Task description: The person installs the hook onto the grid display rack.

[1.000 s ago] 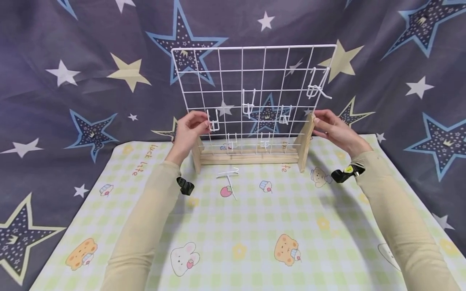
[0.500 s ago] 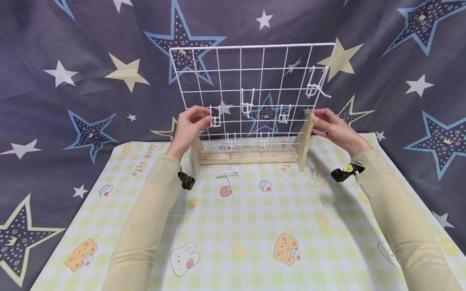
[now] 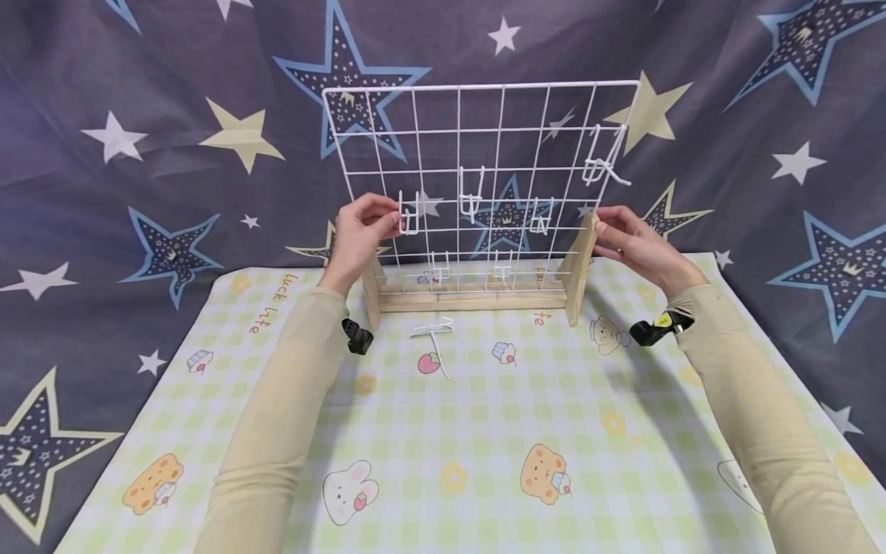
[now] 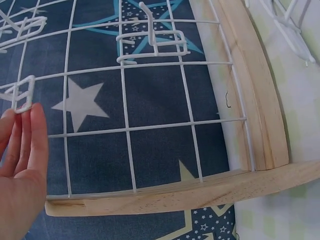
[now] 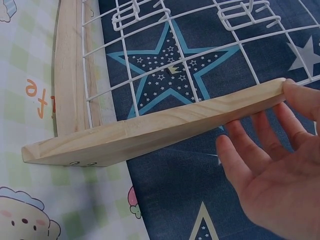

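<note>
A white wire grid [image 3: 484, 131] stands upright in a wooden stand [image 3: 471, 296] at the back of the mat. My left hand [image 3: 393, 220] pinches a small white wire hook [image 3: 410, 218] at the grid's lower left; in the left wrist view the fingertips [image 4: 30, 125] sit just under that hook [image 4: 22, 95]. My right hand [image 3: 601, 231] rests with relaxed fingers against the top of the stand's right wooden upright [image 3: 584, 254]. One fingertip [image 5: 300, 97] touches the end of that upright [image 5: 150, 130]. Several more hooks [image 3: 471, 192] hang on the grid.
A loose white hook [image 3: 432, 331] lies on the checked cartoon mat [image 3: 450, 431] just in front of the stand. A star-patterned dark cloth [image 3: 138, 154] hangs behind and runs under the mat. A larger hook [image 3: 602, 165] sticks out at the grid's upper right.
My left hand has lifted the small hook slightly higher along the grid. The right hand and the stand have stayed in place.
</note>
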Tool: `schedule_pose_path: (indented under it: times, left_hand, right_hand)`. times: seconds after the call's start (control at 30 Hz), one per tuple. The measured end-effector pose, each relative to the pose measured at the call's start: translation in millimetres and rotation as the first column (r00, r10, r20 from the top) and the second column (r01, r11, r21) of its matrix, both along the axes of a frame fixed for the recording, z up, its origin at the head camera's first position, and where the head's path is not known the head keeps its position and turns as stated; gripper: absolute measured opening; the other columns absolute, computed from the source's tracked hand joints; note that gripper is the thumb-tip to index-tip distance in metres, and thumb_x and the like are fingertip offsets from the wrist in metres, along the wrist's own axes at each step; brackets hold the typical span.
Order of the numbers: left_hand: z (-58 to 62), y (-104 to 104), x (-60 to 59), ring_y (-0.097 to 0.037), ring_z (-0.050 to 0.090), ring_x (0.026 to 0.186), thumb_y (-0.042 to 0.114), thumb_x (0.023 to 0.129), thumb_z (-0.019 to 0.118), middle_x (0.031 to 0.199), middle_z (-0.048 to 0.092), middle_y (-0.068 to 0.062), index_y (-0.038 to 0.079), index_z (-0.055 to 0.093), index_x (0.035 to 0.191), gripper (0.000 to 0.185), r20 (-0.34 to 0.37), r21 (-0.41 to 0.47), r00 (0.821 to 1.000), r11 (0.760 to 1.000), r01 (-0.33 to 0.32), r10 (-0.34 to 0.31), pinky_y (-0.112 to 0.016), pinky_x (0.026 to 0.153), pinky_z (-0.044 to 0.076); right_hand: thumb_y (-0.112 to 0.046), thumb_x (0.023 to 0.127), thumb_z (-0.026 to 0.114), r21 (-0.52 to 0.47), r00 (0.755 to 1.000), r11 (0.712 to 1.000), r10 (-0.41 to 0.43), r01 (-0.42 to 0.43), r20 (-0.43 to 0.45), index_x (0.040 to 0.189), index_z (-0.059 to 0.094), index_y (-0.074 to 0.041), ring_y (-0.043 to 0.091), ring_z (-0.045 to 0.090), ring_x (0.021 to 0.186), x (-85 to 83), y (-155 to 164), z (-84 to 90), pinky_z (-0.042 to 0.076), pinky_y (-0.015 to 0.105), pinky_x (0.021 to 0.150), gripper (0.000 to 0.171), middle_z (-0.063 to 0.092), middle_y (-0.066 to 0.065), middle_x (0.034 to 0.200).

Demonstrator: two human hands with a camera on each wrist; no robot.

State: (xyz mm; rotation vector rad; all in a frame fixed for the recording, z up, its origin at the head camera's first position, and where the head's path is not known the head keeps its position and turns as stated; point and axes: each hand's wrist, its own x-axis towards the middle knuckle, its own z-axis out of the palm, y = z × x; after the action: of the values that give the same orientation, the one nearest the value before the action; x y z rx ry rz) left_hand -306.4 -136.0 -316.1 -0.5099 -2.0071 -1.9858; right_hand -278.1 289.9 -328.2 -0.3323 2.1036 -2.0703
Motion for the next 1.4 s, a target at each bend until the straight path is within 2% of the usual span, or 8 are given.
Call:
schedule_pose_path:
  times: [0.27,0.5,0.67,0.8,1.03,1.23,1.4]
  left_hand:
    - [-3.4,1.1,0.5,-0.013,0.064,0.068,-0.008,0.088,0.065,0.077,0.064,-0.004,-0.014,0.061,0.098,0.013,-0.002,-0.048,0.999,0.998,-0.034,0.034,-0.026,0.069,0.056]
    - [-9.2,-0.8,3.3,-0.013,0.064,0.067,-0.010,0.087,0.065,0.077,0.064,-0.005,-0.017,0.059,0.099,0.015,0.038,0.014,0.999,1.000,-0.001,0.000,-0.028,0.070,0.057]
    - [-13.7,-3.2,3.6,-0.013,0.064,0.066,-0.012,0.086,0.065,0.076,0.064,-0.004,-0.012,0.061,0.093,0.008,0.044,0.048,0.999,0.999,-0.011,0.009,-0.027,0.070,0.056]
    - [-19.4,-6.1,3.9,-0.013,0.065,0.067,-0.015,0.086,0.063,0.078,0.065,-0.009,-0.004,0.063,0.087,0.011,0.050,0.065,0.999,0.998,-0.018,0.014,-0.026,0.070,0.056]
    - [-29.3,-8.2,8.7,-0.016,0.067,0.072,-0.014,0.087,0.062,0.080,0.065,-0.009,-0.013,0.060,0.095,0.009,0.070,0.030,0.998,1.000,0.005,-0.007,-0.028,0.073,0.056]
    - [-35.2,-8.8,10.9,-0.014,0.068,0.073,-0.014,0.087,0.062,0.090,0.063,-0.026,-0.016,0.058,0.100,0.013,0.107,0.036,0.994,0.999,0.007,-0.011,-0.030,0.075,0.056]
    - [-39.5,-10.4,14.0,-0.014,0.068,0.072,-0.014,0.087,0.062,0.088,0.065,-0.022,-0.015,0.059,0.097,0.010,0.121,0.066,0.992,0.998,0.019,-0.027,-0.029,0.073,0.056]
  right_hand:
    - [-0.016,0.101,0.051,-0.009,1.000,1.000,0.000,0.000,-0.001,0.131,0.037,-0.009,0.010,0.052,0.108,2.2,-0.7,0.8,0.036,0.034,0.106,0.033,0.042,0.003,0.120]
    - [-0.016,0.101,0.051,-0.017,1.000,1.000,0.005,-0.005,0.002,0.131,0.036,-0.009,0.010,0.053,0.107,1.7,-1.1,0.1,0.038,0.033,0.105,0.034,0.042,0.003,0.119]
    - [-0.016,0.102,0.050,-0.011,1.000,1.000,-0.006,0.006,0.004,0.130,0.037,-0.009,0.010,0.053,0.107,0.9,-0.9,-1.1,0.040,0.030,0.102,0.031,0.042,0.003,0.118]
    - [-0.016,0.101,0.051,-0.020,1.000,1.000,-0.013,0.013,-0.001,0.128,0.038,-0.008,0.010,0.053,0.106,0.3,-1.0,-1.3,0.042,0.028,0.099,0.031,0.042,0.003,0.117]
    - [-0.016,0.101,0.051,-0.026,1.000,1.000,-0.009,0.009,-0.002,0.128,0.038,-0.008,0.010,0.053,0.105,0.2,-0.8,-1.4,0.044,0.027,0.098,0.031,0.042,0.003,0.117]
    - [-0.014,0.101,0.050,-0.042,1.000,0.999,-0.009,0.009,-0.003,0.127,0.039,-0.009,0.010,0.053,0.105,0.4,-0.8,-2.2,0.045,0.024,0.094,0.029,0.042,0.003,0.117]
    - [-0.014,0.102,0.050,-0.037,1.000,0.999,-0.010,0.010,-0.004,0.127,0.039,-0.009,0.010,0.053,0.106,0.7,-0.8,-2.3,0.045,0.024,0.094,0.028,0.041,0.003,0.118]
